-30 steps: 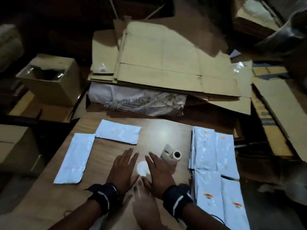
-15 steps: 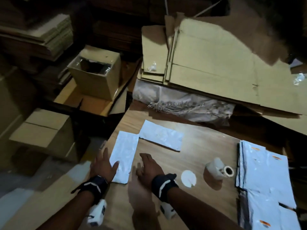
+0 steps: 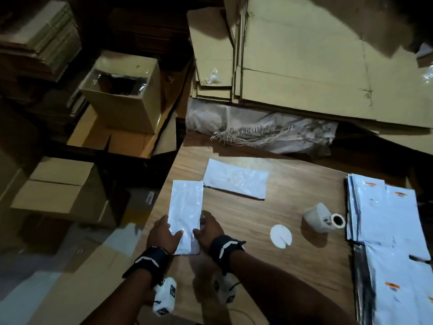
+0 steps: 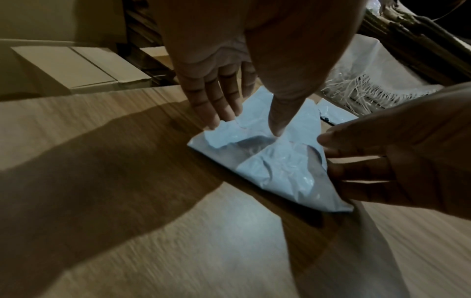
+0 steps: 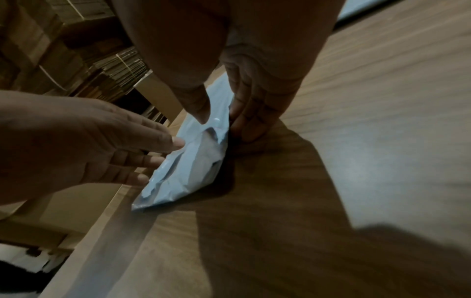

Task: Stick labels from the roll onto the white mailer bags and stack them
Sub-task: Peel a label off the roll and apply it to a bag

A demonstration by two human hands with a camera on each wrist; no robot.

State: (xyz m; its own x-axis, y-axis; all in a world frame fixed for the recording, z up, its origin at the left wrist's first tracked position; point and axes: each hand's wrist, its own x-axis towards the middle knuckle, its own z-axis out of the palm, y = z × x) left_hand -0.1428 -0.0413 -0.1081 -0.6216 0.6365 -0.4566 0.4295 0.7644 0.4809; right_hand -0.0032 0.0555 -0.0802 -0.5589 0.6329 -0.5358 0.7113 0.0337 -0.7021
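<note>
A white mailer bag (image 3: 186, 207) lies lengthwise near the left edge of the wooden table (image 3: 257, 266). My left hand (image 3: 164, 233) pinches its near left edge, thumb on top. My right hand (image 3: 208, 231) pinches the near right edge the same way. In the left wrist view the left hand (image 4: 244, 125) crumples the mailer bag (image 4: 275, 167) under its thumb. In the right wrist view the right hand (image 5: 224, 123) has its fingers under the edge of the mailer bag (image 5: 188, 173). A second mailer (image 3: 235, 181) lies flat behind. The label roll (image 3: 324, 218) lies to the right.
A round white disc (image 3: 280, 236) lies on the table beside the roll. Several labelled mailers (image 3: 384, 207) lie along the right side. Flattened cardboard (image 3: 304, 66) and a woven sack (image 3: 269, 130) crowd the far edge. Cardboard boxes (image 3: 61, 191) stand below the left edge.
Both hands have moved left from the round disc to the left mailer. Half a second ago they lay flat beside it; now each pinches its near end. My view has swung left.
</note>
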